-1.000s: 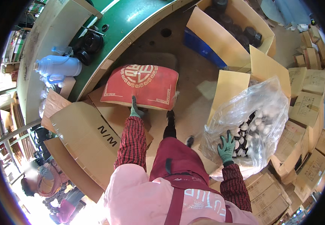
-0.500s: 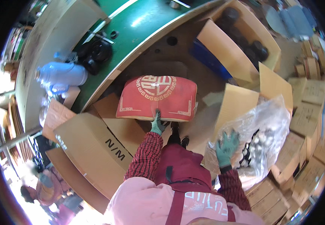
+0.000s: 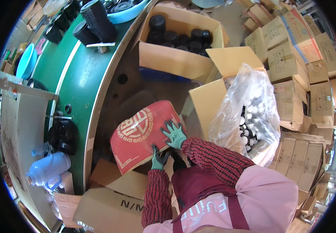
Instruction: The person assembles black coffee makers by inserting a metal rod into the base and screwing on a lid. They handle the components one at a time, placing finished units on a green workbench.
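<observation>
A red cushion [image 3: 142, 128] with a pale round emblem lies tilted in front of me on a seat beside the green bench. My left hand [image 3: 159, 160], in a green glove, is closed on its near edge, with part of the fingers hidden by the cushion. My right hand [image 3: 175, 135], gloved the same way, rests on the right part of the cushion's top with its fingers spread. To the right, an open carton [image 3: 208, 112] holds a clear plastic bag [image 3: 259, 97] with many small black and white parts.
An open carton [image 3: 175, 58] of black cylindrical parts stands ahead. Along the left runs the green bench [image 3: 86, 81], with black parts, a blue basin [image 3: 127, 14] and a blue flask [image 3: 49, 169]. A flattened-looking carton [image 3: 109, 206] is at lower left; boxes [image 3: 288, 62] are stacked right.
My right hand has left the plastic bag and now lies on the cushion. The view has swung to the right, and the cushion appears turned. My left hand stays at its near edge.
</observation>
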`<state>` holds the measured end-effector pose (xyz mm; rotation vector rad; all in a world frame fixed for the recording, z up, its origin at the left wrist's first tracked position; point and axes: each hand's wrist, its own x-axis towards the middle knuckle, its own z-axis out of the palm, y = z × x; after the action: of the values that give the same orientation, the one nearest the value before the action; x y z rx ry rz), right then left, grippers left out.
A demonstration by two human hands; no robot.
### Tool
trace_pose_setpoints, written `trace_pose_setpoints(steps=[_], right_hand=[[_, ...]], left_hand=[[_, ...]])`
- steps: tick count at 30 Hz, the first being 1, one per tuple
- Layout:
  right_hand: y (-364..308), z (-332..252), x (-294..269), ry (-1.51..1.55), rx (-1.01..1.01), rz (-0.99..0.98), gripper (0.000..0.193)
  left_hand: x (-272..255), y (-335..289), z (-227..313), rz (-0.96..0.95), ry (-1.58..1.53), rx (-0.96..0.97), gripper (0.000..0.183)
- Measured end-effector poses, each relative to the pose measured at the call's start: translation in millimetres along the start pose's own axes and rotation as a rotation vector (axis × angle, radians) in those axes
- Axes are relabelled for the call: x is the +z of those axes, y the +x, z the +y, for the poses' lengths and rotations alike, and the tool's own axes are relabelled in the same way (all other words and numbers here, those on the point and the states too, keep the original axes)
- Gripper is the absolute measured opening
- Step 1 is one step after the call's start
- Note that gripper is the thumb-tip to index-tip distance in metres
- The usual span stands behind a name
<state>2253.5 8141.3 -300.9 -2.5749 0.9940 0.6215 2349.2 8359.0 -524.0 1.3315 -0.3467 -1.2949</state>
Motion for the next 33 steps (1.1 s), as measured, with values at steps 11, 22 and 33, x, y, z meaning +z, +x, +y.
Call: trace_pose_setpoints(steps=[11,22,33], right_hand=[[-2.9,47.1,-27.3,0.257,-0.053,-0.081,0.079],[-197.8,251.2,102.0,0.25,-0.063,0.218,0.033],[-127.5,271.9,30.6,2.334,1.185,-0.175,0.054]], left_hand=[[37.9,33.6,124.8,0.139,-0.408,-0.657,0.071],[138.1,37.7,259.9,0.177,1.724,0.027,0.077],[168.5,85.3,243.2,0.162,1.943,-0.492,0.079]])
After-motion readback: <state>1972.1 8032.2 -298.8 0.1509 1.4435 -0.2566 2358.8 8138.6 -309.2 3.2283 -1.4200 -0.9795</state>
